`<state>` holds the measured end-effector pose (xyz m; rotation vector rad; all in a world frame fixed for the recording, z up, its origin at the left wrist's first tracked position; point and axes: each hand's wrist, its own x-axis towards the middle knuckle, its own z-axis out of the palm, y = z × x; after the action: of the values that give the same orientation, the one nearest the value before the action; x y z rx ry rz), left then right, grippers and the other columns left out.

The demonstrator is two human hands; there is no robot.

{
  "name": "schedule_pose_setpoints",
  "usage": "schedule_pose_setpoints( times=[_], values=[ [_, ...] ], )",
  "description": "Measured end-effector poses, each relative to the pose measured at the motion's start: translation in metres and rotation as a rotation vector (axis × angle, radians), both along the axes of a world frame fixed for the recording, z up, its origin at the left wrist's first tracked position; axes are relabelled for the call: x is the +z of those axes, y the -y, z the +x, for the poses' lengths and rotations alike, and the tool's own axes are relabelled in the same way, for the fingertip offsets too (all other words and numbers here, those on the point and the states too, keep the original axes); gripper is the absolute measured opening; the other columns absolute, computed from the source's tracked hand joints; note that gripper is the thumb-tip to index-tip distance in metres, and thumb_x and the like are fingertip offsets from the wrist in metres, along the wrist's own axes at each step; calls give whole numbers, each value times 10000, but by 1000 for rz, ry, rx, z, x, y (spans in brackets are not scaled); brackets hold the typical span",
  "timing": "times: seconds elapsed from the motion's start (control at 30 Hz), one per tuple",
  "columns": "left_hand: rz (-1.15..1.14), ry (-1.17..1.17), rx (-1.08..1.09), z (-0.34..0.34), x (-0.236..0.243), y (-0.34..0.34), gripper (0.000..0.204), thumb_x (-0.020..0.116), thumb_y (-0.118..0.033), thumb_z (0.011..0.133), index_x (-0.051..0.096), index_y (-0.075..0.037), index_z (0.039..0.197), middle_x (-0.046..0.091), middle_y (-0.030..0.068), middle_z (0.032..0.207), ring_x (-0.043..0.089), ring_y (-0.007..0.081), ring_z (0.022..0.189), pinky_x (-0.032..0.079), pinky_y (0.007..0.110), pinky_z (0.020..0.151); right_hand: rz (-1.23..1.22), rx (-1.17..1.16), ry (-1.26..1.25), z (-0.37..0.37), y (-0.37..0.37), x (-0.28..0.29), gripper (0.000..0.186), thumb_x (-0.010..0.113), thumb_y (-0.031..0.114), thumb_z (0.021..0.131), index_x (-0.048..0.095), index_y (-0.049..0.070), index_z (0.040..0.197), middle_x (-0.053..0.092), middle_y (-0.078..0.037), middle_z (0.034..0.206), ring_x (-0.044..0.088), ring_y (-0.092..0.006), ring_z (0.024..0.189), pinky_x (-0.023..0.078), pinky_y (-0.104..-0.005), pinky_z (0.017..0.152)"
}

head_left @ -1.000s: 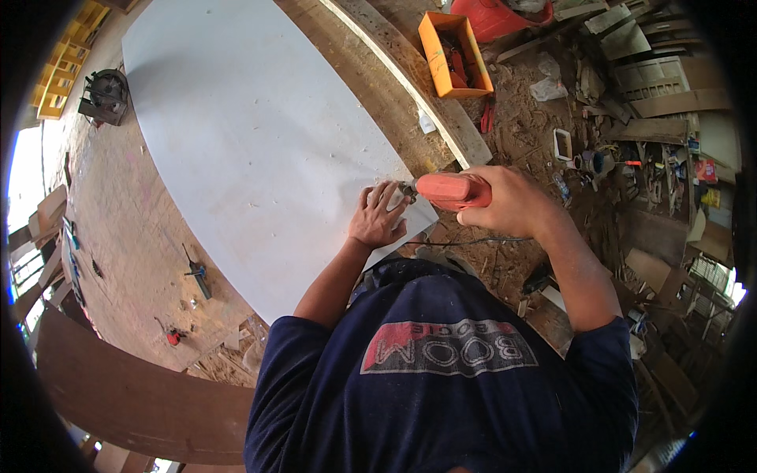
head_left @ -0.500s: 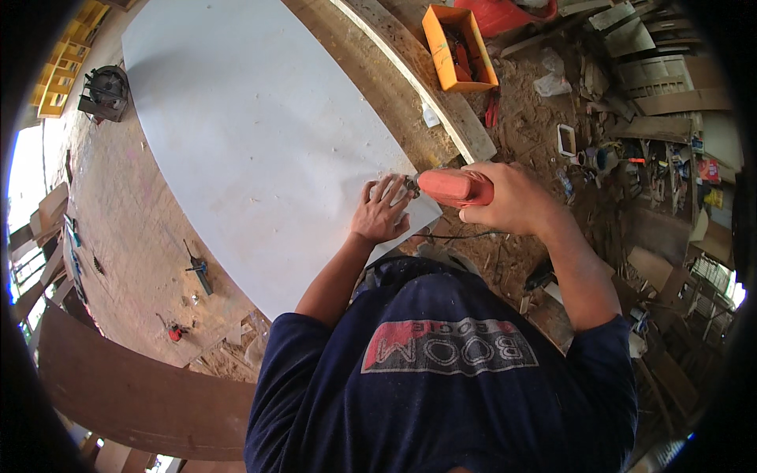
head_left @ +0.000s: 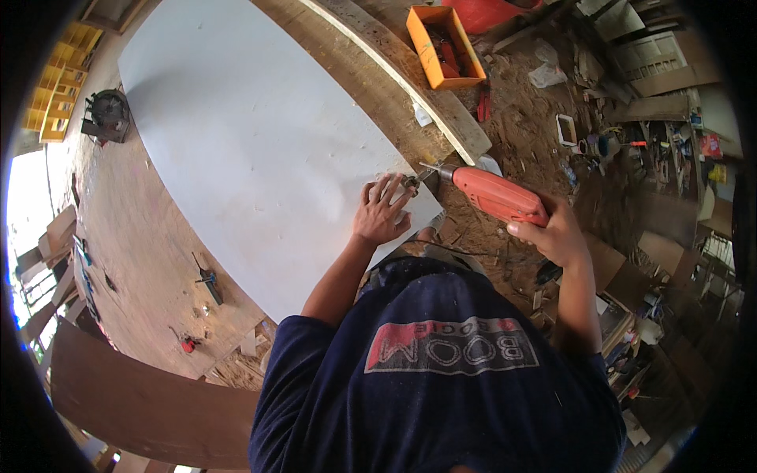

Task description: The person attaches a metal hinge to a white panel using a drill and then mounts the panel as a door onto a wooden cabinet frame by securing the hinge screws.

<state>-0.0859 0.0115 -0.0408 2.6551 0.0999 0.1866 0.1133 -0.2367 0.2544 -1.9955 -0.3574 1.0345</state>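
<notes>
- While our left hand (head_left: 382, 211) lies on a white panel (head_left: 252, 158) with its fingers spread apart, the fingertips reach a small metal fitting (head_left: 410, 182) at the panel's edge near its closest corner; whether they pin it down, we cannot tell
- Our right hand (head_left: 561, 234) is clamped round the rear grip of a red drill (head_left: 501, 195), held out to the right of that corner with its front turned to the left
- The drill's bit (head_left: 430, 166) points toward the panel's edge and shows just beside the fitting; it looks free of both, though depth is hard to judge from above
- As to how far along we are, the fitting is at the edge and pale crumbs lie on the panel near our fingers, so we judge some work there is done; the spot under our fingertips is hidden, so what is left cannot be told
- Under the panel spreads a wooden desk (head_left: 150, 252), where a dark hand tool (head_left: 211, 288), a small red tool (head_left: 188, 344) and, farther off, a dark machine (head_left: 106, 118) lie to our left
- Beyond the panel's right side runs a timber beam (head_left: 465, 135), with an orange box (head_left: 419, 57) of red things past it
</notes>
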Motion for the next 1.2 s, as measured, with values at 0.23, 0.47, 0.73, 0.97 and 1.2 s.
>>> schedule_pose_setpoints(
  times=[0.23,0.47,0.73,0.97,1.2],
  values=[
    [15,13,10,1,-4,0,610,738,-359,881,647,-267,1478,455,98,1704,417,342,1557,312,584,1241,18,-137,26,-33,54,-13,582,857,207,847,708,-31,1356,766,-102,1171,690,-155,1058,548,-354,979],
    [46,-14,-27,0,-1,0,610,712,-372,922,629,-256,1515,435,97,1714,385,352,1570,302,586,1250,77,-204,-29,-53,68,-22,537,850,199,861,722,-33,1329,774,-95,1157,688,-140,1034,550,-347,953],
    [43,22,-29,1,5,3,625,734,-345,888,652,-234,1498,462,122,1684,412,367,1548,308,583,1248,64,-163,-30,-64,63,-22,514,849,192,868,727,-24,1318,772,-79,1171,685,-131,1060,541,-336,958],
    [39,40,-22,0,1,2,590,722,-320,887,670,-212,1465,481,126,1673,421,364,1540,317,581,1237,74,-131,-11,-71,64,-25,525,852,220,867,729,-22,1317,771,-82,1165,688,-134,1058,540,-337,957],
    [41,46,-24,-4,-1,1,577,710,-327,900,673,-214,1465,476,119,1678,413,361,1542,316,570,1236,59,-122,1,-85,63,-24,506,848,204,868,736,-30,1303,775,-85,1163,691,-143,1053,545,-342,960]
  ],
)
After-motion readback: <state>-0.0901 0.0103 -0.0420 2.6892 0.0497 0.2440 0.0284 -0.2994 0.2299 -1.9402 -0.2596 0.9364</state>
